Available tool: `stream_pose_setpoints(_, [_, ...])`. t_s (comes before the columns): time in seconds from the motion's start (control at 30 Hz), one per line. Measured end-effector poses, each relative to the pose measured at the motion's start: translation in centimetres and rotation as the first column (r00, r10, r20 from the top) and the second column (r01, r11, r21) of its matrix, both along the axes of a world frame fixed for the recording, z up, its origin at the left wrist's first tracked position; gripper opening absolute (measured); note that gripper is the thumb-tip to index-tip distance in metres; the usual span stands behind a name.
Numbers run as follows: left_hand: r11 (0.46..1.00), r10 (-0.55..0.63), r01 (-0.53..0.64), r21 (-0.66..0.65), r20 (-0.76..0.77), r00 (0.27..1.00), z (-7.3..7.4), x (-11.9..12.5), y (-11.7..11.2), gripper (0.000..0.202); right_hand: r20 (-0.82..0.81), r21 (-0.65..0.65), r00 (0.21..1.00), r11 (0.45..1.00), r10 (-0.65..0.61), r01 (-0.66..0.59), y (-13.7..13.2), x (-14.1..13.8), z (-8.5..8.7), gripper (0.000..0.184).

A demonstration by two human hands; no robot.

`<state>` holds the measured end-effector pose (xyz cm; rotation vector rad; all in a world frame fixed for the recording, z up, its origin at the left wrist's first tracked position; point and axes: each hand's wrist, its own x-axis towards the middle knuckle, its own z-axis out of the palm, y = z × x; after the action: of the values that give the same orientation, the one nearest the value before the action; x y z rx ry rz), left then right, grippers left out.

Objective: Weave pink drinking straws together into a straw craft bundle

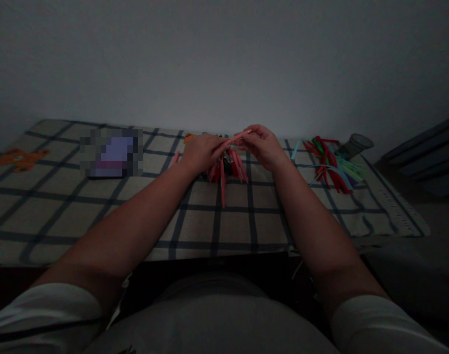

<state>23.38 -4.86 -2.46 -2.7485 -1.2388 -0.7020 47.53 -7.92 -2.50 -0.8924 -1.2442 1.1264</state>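
Note:
A long thin pink strip [236,139] stretches between my two hands, slanting up to the right. My left hand [202,151] grips its left end, back of the hand toward me and fingers closed. On the other end, my right hand [260,143] pinches it between thumb and fingers. Below and between the hands is a bundle of pink and red strips [223,179], fanned out with dark and shiny bits in its middle. My left hand partly covers that bundle. Whether the strips are paper or fuzzy wire, I cannot tell.
The table has a checked cloth [135,216] and stands against a pale wall. A blurred phone-like device [115,155] lies left, beyond it an orange bear-shaped piece [19,160]. To the right are loose red, green and blue strips [331,167] and a clear cup [357,143].

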Motion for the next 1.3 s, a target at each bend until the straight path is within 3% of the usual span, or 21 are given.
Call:
stream_pose_setpoints(0.27, [1.0, -0.013, 0.013, -0.005, -0.011, 1.0, 0.24, 0.06, -0.25, 0.055, -0.011, 0.008, 0.999, 0.999, 0.032, -0.032, 0.0, -0.01, -0.16, 0.067])
stream_pose_setpoints(0.77, [0.999, -0.033, 0.032, 0.007, 0.031, 0.999, -0.2, -0.15, 0.28, 0.051, 0.031, -0.013, 0.998, 0.998, 0.056, -0.055, 0.01, 0.4, -0.48, 0.06])
stream_pose_setpoints(0.93, [1.0, -0.009, 0.009, -0.001, -0.001, 1.0, -0.08, -0.06, 0.17, 0.049, 0.053, -0.033, 0.998, 0.999, 0.031, -0.029, -0.01, 0.41, -0.45, 0.054])
stream_pose_setpoints(1.3, [0.999, -0.034, 0.033, 0.023, 0.033, 0.999, -0.64, -0.18, 0.66, 0.049, 0.107, -0.081, 0.994, 0.996, -0.027, 0.036, -0.39, -0.19, -0.12, 0.059])
